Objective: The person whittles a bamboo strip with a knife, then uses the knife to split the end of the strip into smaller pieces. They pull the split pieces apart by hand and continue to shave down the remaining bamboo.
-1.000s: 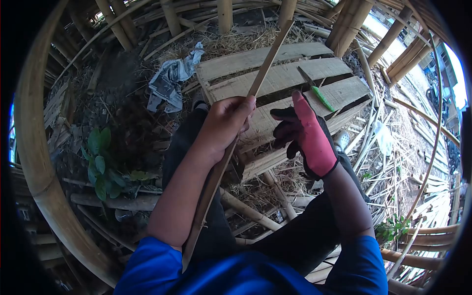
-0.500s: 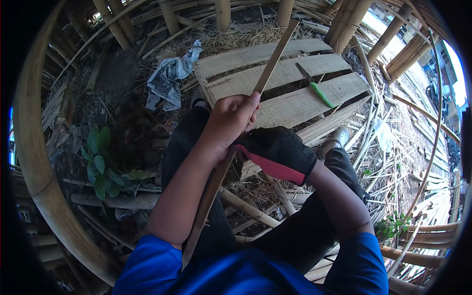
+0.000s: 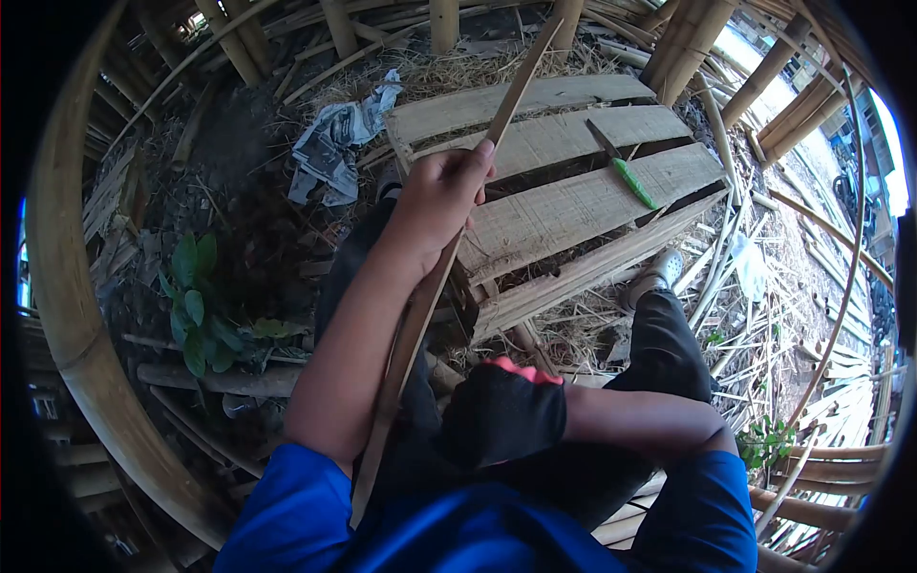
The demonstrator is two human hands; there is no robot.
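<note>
My bare left hand (image 3: 441,205) is closed around a long, thin bamboo strip (image 3: 517,91). The strip slants from the upper middle of the view down along my left forearm to my lap. My right hand (image 3: 506,413), in a black glove with red trim, is curled above my lap, to the right of the strip's lower part and apart from it. Its fingers face away, so whatever it grips is hidden. Beyond my hands, a knife with a green handle (image 3: 633,183) lies on a low slatted wooden bench (image 3: 544,212).
Crumpled newspaper (image 3: 330,153) lies left of the bench. A leafy plant (image 3: 194,306) grows at the left. A thick bamboo pole (image 3: 81,353) curves along the left edge. Bamboo posts (image 3: 686,53) stand behind the bench. Straw and bamboo scraps (image 3: 745,306) cover the ground.
My right hand has moved down along the strip, from beside my left hand toward my lap. My left hand still holds the strip, shifted slightly left.
</note>
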